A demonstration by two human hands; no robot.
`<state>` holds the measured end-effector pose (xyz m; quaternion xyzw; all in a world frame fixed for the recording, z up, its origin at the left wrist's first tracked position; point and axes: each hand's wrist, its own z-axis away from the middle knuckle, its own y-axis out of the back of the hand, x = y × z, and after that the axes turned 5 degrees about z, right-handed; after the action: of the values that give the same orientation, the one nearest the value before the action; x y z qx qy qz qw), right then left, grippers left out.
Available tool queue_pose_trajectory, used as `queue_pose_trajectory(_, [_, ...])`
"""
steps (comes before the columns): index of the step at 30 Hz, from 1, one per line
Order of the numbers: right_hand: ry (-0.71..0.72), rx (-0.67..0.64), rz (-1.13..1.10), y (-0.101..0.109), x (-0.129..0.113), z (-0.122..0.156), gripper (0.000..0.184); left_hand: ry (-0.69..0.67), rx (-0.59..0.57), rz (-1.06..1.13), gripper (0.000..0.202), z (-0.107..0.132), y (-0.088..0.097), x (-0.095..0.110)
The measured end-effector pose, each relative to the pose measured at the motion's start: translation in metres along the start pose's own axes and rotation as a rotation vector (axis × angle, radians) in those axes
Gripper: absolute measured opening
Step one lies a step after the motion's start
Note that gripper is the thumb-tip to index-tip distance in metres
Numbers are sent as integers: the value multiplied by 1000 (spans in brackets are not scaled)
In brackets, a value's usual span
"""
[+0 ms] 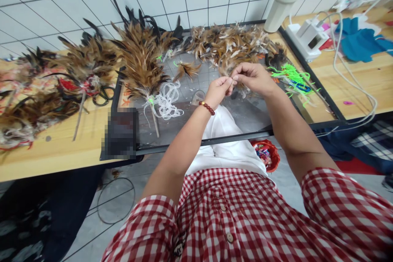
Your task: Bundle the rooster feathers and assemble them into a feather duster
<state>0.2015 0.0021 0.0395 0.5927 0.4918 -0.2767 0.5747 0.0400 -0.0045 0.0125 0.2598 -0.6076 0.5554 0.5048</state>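
My left hand (pixel 218 90), with a beaded bracelet (pixel 207 108) at its wrist, meets my right hand (pixel 255 78) over the front part of a dark tray (pixel 196 125). Both have their fingertips pinched together; what lies between them is too small to make out. Brown feathers (pixel 225 51) are heaped just behind the hands, and a few show beneath my right fingers. To the left lies a feather duster (pixel 141 59) with a wooden stick (pixel 155 120), beside a tangle of white plastic strip (pixel 170 100). A small feather tuft (pixel 186 71) rests between duster and heap.
Bright green strips (pixel 290 74) and a blue-handled tool (pixel 299 86) lie at the tray's right. A pale bottle (pixel 282 4) stands behind, near a power strip (pixel 302 43) with cables. More feather bundles (pixel 89 59), black scissors (pixel 104 95) and a pixelated dark object (pixel 121 133) are left.
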Motion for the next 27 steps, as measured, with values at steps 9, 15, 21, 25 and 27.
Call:
queue_pose_trajectory(9, [279,72,318,-6,16,-3,35,-3,93,66,32,-1,1,-1])
queue_pose_trajectory(15, [435,65,444,-2,28,-8,43,6,132,72,34,-4,2,-1])
queue_pose_trajectory(21, [157,55,752,57,29,17,17,-18,243,68,37,-8,4,1])
queue_pose_trajectory(25, [-52,-112,951,80,43,49,4,-24,289,71,36,-8,2,1])
queue_pose_trajectory(27, [-108,-122,961,81,53,61,8,-29,294,70,35,-8,2,1])
